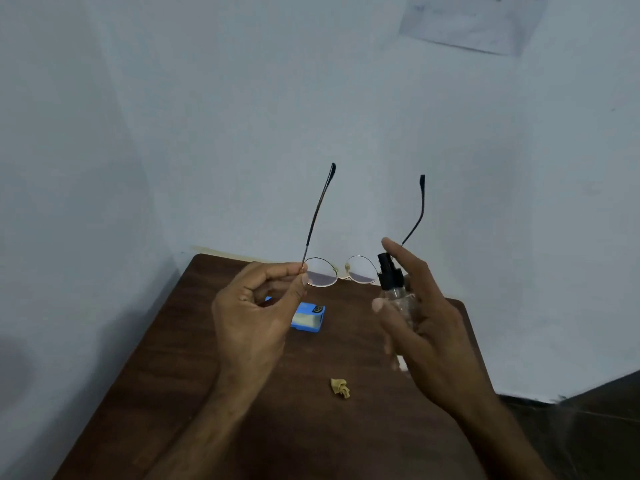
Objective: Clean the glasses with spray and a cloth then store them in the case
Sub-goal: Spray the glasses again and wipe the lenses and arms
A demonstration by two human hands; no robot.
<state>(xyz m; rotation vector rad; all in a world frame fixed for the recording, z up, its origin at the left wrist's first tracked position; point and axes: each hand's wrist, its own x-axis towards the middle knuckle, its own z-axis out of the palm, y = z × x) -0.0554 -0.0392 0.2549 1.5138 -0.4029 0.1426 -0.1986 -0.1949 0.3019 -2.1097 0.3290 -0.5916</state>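
Observation:
My left hand (256, 317) pinches the thin round-rimmed glasses (323, 271) at the left hinge, holding them above the table with both temple arms pointing up. My right hand (419, 323) is wrapped around a small clear spray bottle (398, 296) with a black pump top; the index finger is raised above the nozzle, which sits just right of the right lens. A crumpled tan cloth (340, 388) lies on the brown wooden table (194, 358) below the hands. The open blue case (308, 318) lies on the table, partly hidden behind my left hand.
The table stands in a corner, with pale blue walls close behind and to the left. A sheet of paper (474, 22) is fixed to the wall at the upper right. A dark floor shows past the table's right edge.

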